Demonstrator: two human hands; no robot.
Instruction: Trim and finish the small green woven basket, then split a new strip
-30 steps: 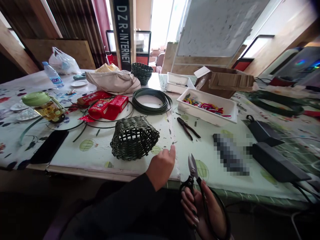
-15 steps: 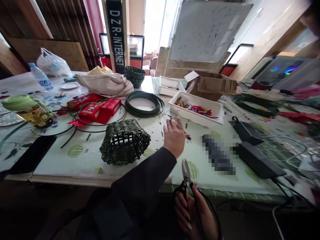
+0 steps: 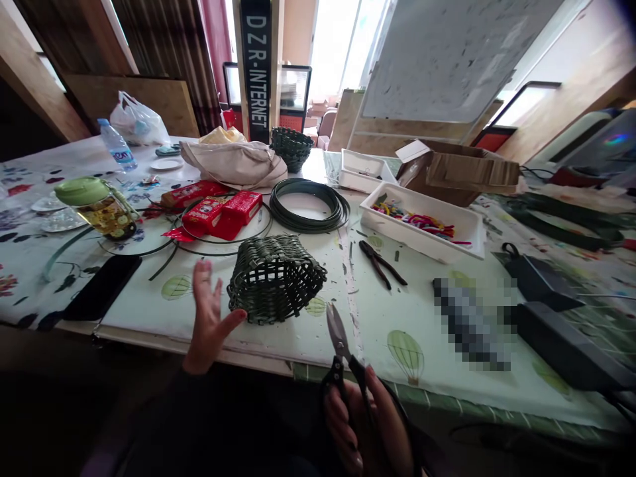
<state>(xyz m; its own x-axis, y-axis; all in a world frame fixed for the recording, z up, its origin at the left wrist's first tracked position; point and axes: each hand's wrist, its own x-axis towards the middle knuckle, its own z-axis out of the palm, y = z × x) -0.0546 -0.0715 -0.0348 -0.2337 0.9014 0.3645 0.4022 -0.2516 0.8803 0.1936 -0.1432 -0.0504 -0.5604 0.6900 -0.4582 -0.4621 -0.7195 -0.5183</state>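
Note:
A dark green woven basket [image 3: 278, 278] lies on its side at the table's front, its opening facing me. My left hand [image 3: 209, 318] is just left of it, fingers spread and thumb stretched toward the weave; whether the thumb touches cannot be told. My right hand [image 3: 368, 424] is wrapped round the black handles of a pair of scissors [image 3: 338, 338] below the table's front edge. Their blades are nearly closed and point up toward the basket. Dark-handled pliers [image 3: 381, 264] lie right of the basket.
Behind the basket are a coil of green strip [image 3: 309, 207] and red packets [image 3: 221, 213]. A white tray [image 3: 422, 238] holds colourful pieces. Left are a black phone [image 3: 103, 286] and a green-lidded jug [image 3: 99, 207]. Black power adapters [image 3: 566, 344] with cables sit at right.
My left hand has moved from beside the white tray to the basket's left side, uncovering the pliers. The scissors remain in my right hand, and the view has shifted.

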